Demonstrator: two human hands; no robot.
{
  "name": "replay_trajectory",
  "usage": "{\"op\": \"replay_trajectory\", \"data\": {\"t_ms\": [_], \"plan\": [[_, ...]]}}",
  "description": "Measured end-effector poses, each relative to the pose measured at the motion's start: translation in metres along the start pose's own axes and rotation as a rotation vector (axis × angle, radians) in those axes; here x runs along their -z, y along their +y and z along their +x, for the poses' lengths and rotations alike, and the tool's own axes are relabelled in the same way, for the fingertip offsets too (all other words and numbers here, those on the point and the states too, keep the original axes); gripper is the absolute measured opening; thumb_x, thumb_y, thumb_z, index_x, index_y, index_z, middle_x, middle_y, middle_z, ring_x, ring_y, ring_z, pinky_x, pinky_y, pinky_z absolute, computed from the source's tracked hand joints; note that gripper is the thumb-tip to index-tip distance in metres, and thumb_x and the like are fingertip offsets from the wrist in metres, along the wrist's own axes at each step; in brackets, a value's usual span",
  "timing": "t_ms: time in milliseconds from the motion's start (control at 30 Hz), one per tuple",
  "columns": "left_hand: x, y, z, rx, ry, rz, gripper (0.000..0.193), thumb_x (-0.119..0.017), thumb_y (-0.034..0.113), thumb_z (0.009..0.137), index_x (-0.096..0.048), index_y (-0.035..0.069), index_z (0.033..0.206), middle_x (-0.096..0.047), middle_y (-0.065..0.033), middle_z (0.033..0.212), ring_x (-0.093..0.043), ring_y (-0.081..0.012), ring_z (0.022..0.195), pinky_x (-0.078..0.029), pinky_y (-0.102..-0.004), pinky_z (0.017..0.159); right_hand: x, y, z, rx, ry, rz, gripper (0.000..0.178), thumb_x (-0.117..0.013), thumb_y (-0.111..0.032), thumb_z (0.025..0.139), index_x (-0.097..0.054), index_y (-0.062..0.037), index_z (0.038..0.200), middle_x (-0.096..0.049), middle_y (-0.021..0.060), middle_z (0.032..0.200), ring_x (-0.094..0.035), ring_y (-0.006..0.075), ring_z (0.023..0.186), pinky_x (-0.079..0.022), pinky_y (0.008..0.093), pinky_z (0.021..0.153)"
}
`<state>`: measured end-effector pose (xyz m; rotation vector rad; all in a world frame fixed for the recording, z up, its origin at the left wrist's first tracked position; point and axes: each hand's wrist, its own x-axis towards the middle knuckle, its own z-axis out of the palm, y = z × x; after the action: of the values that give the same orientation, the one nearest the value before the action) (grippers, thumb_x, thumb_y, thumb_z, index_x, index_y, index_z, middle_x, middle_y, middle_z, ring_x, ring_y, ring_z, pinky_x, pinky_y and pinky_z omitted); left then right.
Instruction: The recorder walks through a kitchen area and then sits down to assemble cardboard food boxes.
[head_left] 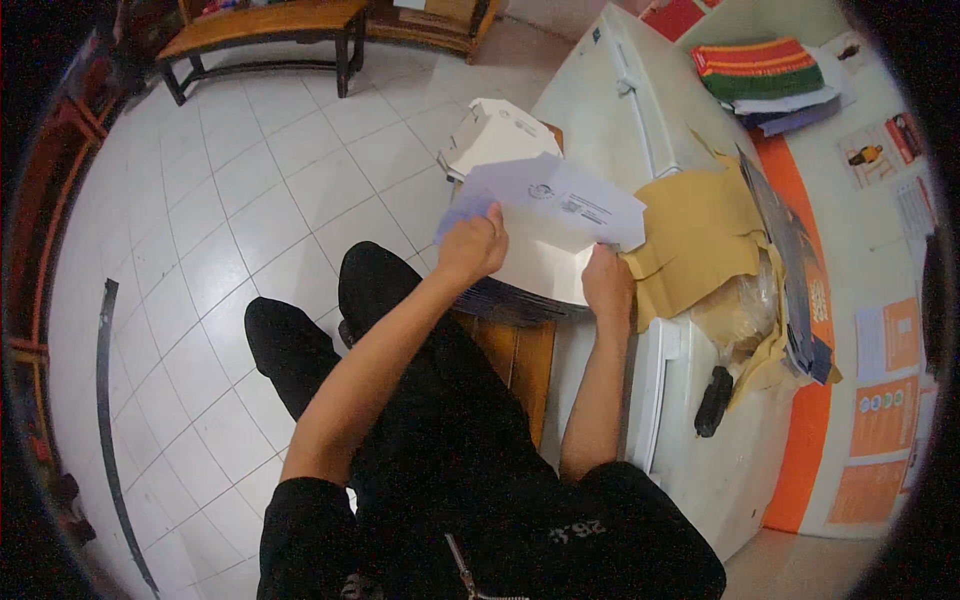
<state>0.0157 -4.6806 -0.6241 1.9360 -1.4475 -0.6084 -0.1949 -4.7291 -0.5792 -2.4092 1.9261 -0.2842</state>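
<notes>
A partly folded white cardboard box (545, 258) is between my hands, its printed panel raised on the far side. My left hand (475, 246) pinches the panel's left part, thumb against the card. At the right corner nearer me, my right hand (608, 284) closes around the side wall. Below the box lies a stack of flat cardboard blanks (505, 304), mostly covered by it. Just beyond stands a folded white box (500, 135), partly hidden behind the raised panel.
A wooden bench (537, 375) runs beneath the stack. To the right, a white chest freezer (720, 480) carries torn brown paper (700, 235) and a black object (713, 402). Folded striped cloths (765, 80) lie farther back. Another bench (265, 35) stands across the tiled floor.
</notes>
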Motion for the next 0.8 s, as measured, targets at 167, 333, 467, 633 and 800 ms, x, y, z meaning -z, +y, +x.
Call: {"op": "replay_trajectory", "data": {"t_ms": [167, 333, 467, 633, 800], "plan": [[0.013, 0.0, -0.01, 0.095, -0.115, -0.227, 0.066, -0.022, 0.043, 0.1, -0.067, -0.004, 0.089, -0.063, -0.0341, 0.093, -0.059, -0.0504, 0.094, -0.046, -0.0526, 0.089, 0.07, -0.065, -0.031, -0.18, -0.02, -0.142, 0.028, -0.054, -0.022, 0.089, -0.064, 0.0013, 0.101, -0.065, 0.0239, 0.099, -0.062, 0.041, 0.095, -0.049, 0.0492, 0.081], [0.059, -0.13, -0.08, 0.082, -0.059, -0.222, 0.058, -0.041, 0.046, 0.096, -0.058, -0.006, 0.113, -0.059, -0.0299, 0.115, -0.055, -0.0453, 0.11, -0.043, -0.047, 0.093, 0.02, -0.231, -0.05, 0.62, 0.134, 0.705, 0.019, -0.064, -0.017, 0.085, -0.062, -0.0008, 0.095, -0.066, 0.0185, 0.088, -0.064, 0.0337, 0.086, -0.051, 0.0419, 0.076], [0.08, -0.174, -0.152, 0.499, 0.407, 0.733, 0.058, -0.062, 0.036, 0.086, -0.05, -0.002, 0.128, -0.04, -0.0339, 0.137, -0.038, -0.0479, 0.127, -0.041, -0.0498, 0.097, -0.101, -0.292, 0.031, 0.391, -0.09, 0.465, 0.027, -0.059, -0.011, 0.084, -0.056, 0.0009, 0.107, -0.064, 0.0215, 0.098, -0.063, 0.0359, 0.091, -0.053, 0.0416, 0.077], [0.087, -0.228, -0.221, 0.676, 0.577, 0.29, 0.071, -0.064, 0.03, 0.083, -0.034, 0.008, 0.143, -0.022, -0.0335, 0.147, -0.034, -0.0519, 0.128, -0.037, -0.0548, 0.101, -0.238, -0.253, 0.167, -0.222, -0.045, 0.1, 0.054, -0.052, -0.016, 0.09, -0.037, 0.0073, 0.136, -0.039, 0.0298, 0.138, -0.037, 0.0463, 0.13, -0.047, 0.0553, 0.094], [0.103, -0.217, -0.227, 0.949, 0.585, 0.331, 0.076, -0.066, 0.028, 0.077, -0.034, 0.012, 0.144, -0.026, -0.0382, 0.141, -0.037, -0.0517, 0.125, -0.041, -0.0545, 0.098, -0.283, -0.219, 0.21, -0.41, -0.154, -0.123, 0.071, -0.053, -0.035, 0.094, -0.026, 0.0072, 0.144, -0.018, 0.0305, 0.151, -0.019, 0.0521, 0.138, -0.03, 0.0632, 0.105]]}}
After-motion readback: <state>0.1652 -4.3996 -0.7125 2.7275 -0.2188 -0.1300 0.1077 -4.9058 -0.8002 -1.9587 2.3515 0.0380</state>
